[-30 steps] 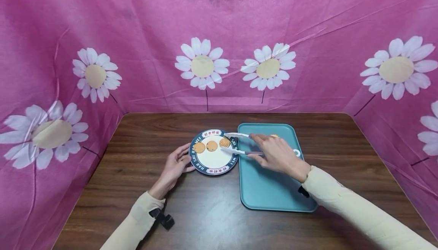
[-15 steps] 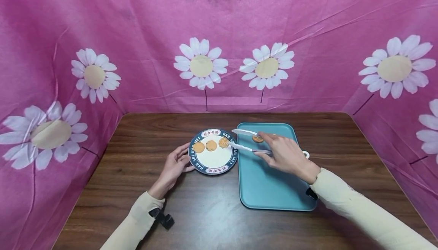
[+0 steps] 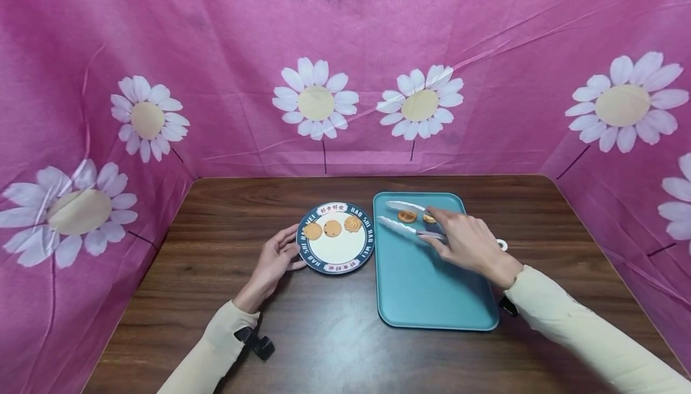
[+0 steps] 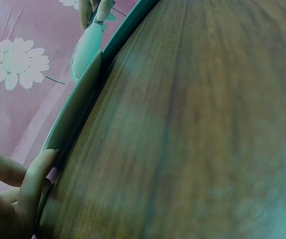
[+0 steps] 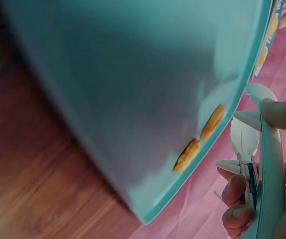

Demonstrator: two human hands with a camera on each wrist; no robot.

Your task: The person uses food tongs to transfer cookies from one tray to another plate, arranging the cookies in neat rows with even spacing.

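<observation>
My left hand (image 3: 274,265) pinches the left edge of a round plate (image 3: 303,257) with a dark blue lettered rim. Three cookies lie in a row on it: two round ones (image 3: 312,231) and a swirled one (image 3: 352,225). In the left wrist view, the thumb (image 4: 39,172) presses at the plate's edge. Over the teal tray, my right hand (image 3: 466,241) grips white-tipped tongs (image 3: 396,226), their arms spread apart with nothing between the tips. Behind and between the tong arms lie a round brown cookie (image 3: 406,217) and another cookie (image 3: 429,219), partly hidden by my fingers.
The teal tray (image 3: 432,298) sits on the wooden table (image 3: 302,334), close to the plate's right side. A pink cloth (image 3: 367,22) with white daisies hangs around the table's back and sides.
My right hand has drawn the tongs rightward, from over the plate to over the tray, uncovering the swirled cookie. The tray's cookies show more. My left hand stays at the plate.
</observation>
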